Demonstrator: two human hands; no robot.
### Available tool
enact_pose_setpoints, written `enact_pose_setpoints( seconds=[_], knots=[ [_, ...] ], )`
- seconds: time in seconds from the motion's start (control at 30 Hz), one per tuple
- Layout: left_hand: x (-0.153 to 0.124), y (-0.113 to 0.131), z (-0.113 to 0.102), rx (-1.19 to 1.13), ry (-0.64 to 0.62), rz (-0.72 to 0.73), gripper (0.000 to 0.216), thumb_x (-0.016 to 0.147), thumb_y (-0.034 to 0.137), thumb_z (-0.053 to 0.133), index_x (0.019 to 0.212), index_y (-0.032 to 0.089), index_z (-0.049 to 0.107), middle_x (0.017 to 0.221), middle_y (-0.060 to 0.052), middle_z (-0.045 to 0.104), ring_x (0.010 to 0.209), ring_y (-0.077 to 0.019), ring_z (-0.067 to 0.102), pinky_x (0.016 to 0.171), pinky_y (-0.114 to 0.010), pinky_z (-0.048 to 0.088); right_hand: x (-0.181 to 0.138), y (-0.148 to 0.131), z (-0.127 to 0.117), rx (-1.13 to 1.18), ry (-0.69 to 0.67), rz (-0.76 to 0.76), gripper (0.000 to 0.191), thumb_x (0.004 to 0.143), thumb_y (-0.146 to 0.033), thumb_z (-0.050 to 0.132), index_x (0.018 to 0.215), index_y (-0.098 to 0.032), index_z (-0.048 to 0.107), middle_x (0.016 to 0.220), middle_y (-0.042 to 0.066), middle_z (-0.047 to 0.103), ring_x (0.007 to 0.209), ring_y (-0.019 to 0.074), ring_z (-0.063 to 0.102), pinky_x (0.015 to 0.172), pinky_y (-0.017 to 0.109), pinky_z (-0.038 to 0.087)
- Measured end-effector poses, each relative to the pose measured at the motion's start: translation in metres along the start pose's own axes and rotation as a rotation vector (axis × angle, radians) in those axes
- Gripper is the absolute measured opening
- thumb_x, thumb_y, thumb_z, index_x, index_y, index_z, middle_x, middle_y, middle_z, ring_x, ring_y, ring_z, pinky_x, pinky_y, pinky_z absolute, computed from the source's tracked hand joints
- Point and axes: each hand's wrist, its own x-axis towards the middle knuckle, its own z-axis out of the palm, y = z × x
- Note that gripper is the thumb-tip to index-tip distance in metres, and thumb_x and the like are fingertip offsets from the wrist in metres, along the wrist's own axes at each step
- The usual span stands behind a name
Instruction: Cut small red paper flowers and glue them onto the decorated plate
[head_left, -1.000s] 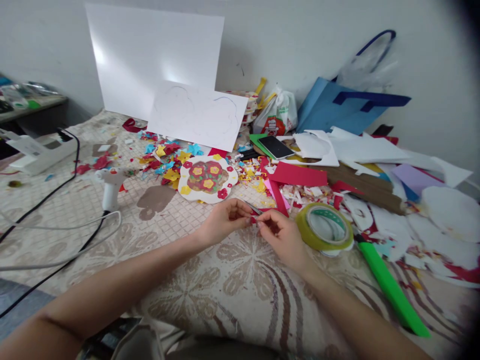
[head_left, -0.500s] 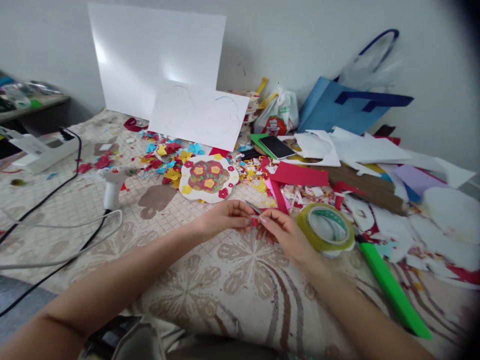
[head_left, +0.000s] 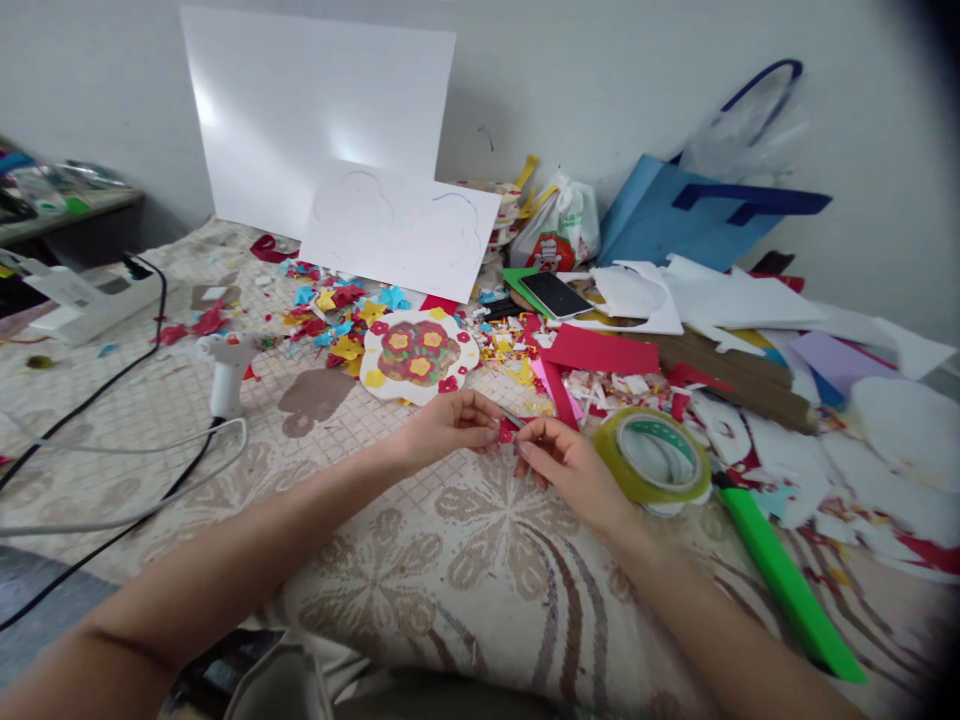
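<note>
My left hand (head_left: 459,425) is closed, with a small red paper piece (head_left: 506,434) pinched at its thumb and fingertips. Facing it, my right hand (head_left: 555,450) has its fingers curled together. A thin grey metal pointed tool (head_left: 513,417) sticks out from them toward the upper left, just above the red piece; its other end is hidden in the hand, and its kind does not show. Behind the hands lies a white scalloped paper piece (head_left: 369,362) with red and yellow flowers around a patterned middle.
A roll of yellowish tape (head_left: 609,458) and a green-handled cutter (head_left: 787,575) lie at right. Paper scraps (head_left: 600,388), red strips (head_left: 600,348) and a phone (head_left: 555,296) spread behind. A white glue gun (head_left: 225,378) with cables stands at left. White boards (head_left: 315,100) lean on the wall.
My left hand has lifted slightly, and the red piece has shifted up a little with it. My right fingertips now sit slightly apart from the red piece.
</note>
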Motion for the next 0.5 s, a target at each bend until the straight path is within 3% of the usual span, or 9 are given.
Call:
enact_pose_setpoints(
  seconds=[0.07, 0.27, 0.37, 0.5],
  knots=[
    [0.003, 0.006, -0.009, 0.072, 0.066, 0.056, 0.026, 0.07, 0.02, 0.069, 0.091, 0.012, 0.056, 0.074, -0.002, 0.064, 0.067, -0.0104, 0.061, 0.063, -0.024, 0.048, 0.0, 0.001, -0.001, -0.022, 0.026, -0.018, 0.017, 0.082, -0.036, 0.056, 0.087, -0.019, 0.054, 0.061, -0.002, 0.061, 0.044, 0.0087, 0.045, 0.043, 0.021, 0.033],
    [0.014, 0.017, -0.05, 0.427, 0.435, 0.3, 0.017, 0.068, 0.018, 0.067, 0.082, 0.014, 0.058, 0.078, -0.004, 0.064, 0.069, -0.0107, 0.06, 0.065, -0.024, 0.048, -0.001, -0.001, -0.003, -0.039, 0.041, -0.032, 0.018, 0.083, -0.037, 0.056, 0.084, -0.019, 0.054, 0.062, -0.002, 0.06, 0.044, 0.0083, 0.044, 0.042, 0.02, 0.033],
    [0.016, 0.015, -0.062, 0.573, 0.464, 0.261, 0.011, 0.069, 0.019, 0.063, 0.078, 0.014, 0.061, 0.069, -0.003, 0.064, 0.064, -0.0116, 0.059, 0.06, -0.023, 0.046, -0.001, -0.002, -0.003, -0.049, 0.047, -0.043, 0.018, 0.083, -0.037, 0.056, 0.082, -0.019, 0.055, 0.062, -0.001, 0.06, 0.047, 0.0089, 0.047, 0.044, 0.021, 0.035],
    [0.014, 0.012, -0.06, 0.804, 0.429, 0.226, 0.008, 0.068, 0.014, 0.058, 0.072, 0.016, 0.065, 0.064, -0.001, 0.065, 0.06, -0.0118, 0.057, 0.057, -0.022, 0.042, -0.001, -0.004, -0.003, -0.074, 0.064, -0.054, 0.02, 0.083, -0.038, 0.057, 0.082, -0.019, 0.055, 0.063, -0.001, 0.06, 0.048, 0.0096, 0.05, 0.045, 0.021, 0.036]
  ],
)
